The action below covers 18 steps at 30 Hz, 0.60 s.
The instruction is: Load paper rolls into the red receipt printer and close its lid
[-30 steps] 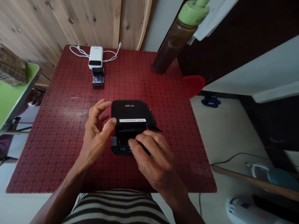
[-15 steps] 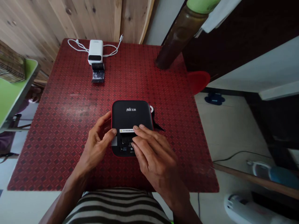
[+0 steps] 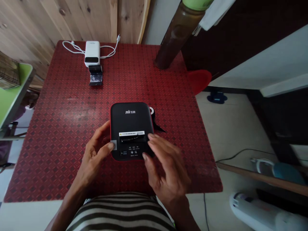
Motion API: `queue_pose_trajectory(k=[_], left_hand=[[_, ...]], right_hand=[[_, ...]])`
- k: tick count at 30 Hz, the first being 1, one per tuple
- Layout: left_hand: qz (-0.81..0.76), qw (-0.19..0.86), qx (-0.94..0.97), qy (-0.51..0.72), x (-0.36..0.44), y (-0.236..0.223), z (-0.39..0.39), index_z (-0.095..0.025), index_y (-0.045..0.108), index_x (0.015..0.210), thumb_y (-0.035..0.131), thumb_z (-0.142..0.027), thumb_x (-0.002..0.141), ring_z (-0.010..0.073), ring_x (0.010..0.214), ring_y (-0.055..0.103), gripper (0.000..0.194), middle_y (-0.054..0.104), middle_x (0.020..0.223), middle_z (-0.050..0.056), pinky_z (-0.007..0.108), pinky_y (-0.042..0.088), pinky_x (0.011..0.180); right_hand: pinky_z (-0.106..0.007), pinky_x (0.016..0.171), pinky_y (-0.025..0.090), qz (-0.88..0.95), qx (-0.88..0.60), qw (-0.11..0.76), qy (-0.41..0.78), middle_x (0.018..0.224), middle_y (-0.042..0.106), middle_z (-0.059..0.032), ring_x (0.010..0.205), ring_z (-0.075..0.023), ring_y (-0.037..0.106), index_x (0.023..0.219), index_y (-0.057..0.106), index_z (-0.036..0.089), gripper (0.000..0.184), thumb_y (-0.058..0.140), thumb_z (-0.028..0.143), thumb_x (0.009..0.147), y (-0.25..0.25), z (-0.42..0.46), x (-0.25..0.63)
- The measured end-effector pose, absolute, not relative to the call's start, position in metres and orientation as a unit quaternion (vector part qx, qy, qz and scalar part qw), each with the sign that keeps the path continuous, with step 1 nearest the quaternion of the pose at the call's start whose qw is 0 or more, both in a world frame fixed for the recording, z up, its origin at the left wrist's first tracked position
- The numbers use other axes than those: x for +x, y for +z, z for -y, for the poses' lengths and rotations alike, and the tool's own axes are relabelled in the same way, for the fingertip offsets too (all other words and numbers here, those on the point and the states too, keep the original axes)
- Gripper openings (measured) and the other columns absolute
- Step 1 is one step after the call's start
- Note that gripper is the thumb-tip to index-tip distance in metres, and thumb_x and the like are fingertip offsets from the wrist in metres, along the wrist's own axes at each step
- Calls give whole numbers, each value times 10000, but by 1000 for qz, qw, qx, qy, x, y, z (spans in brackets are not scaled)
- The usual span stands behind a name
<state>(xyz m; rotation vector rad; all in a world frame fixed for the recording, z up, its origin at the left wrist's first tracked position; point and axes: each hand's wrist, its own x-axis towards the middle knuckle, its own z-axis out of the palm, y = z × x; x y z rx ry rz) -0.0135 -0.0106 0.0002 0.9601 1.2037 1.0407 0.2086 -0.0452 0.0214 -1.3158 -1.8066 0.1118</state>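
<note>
A small black printer [image 3: 130, 122] with red sides and a paper slot lies on the red patterned table. A thin dark strip crosses the slot, under a white warning label. My left hand [image 3: 97, 150] grips the printer's left edge, thumb on a clear patch of tape and fingers along the side. At the right front corner, my right hand [image 3: 166, 163] has its thumb and fingers apart, fingertips over the edge; whether they touch it I cannot tell. Behind the printer's right side shows part of a white-cored black tape roll [image 3: 154, 117], its loose end pointing right.
Toward the back stands a white power bank [image 3: 92, 51] with a white cable [image 3: 109, 51], a black curled strip in front of it. A tall brown bottle [image 3: 172, 37] with a green lid is at the back right. A red stool [image 3: 199, 81] is beside the table.
My right hand has drawn back from the slot to the right, its fingers spreading and uncovering the slot and buttons. My left hand stays at the left edge. The view has shifted slightly.
</note>
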Motion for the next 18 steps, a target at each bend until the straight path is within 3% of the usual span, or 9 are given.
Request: queue_pose_trajectory(k=[8, 18], left_hand=[[-536, 582, 428, 437, -13, 8, 7, -326, 719, 1566, 840, -456, 1007, 350, 1459, 721, 586, 726, 1627, 89, 503, 614, 1197], [-539, 575, 424, 447, -6, 8, 10, -317, 692, 1596, 800, -436, 1046, 360, 1496, 701, 573, 720, 1631, 104, 526, 637, 1187]], right_hand=[[-409, 897, 765, 635, -623, 446, 95, 1337, 844, -145, 1076, -260, 871, 1619, 607, 234, 512, 714, 265, 1119, -9, 73, 213], [-467, 936, 751, 630, -645, 410, 140, 1300, 852, -160, 1136, -303, 865, 1545, 649, 222, 440, 649, 418, 1151, -20, 74, 215]])
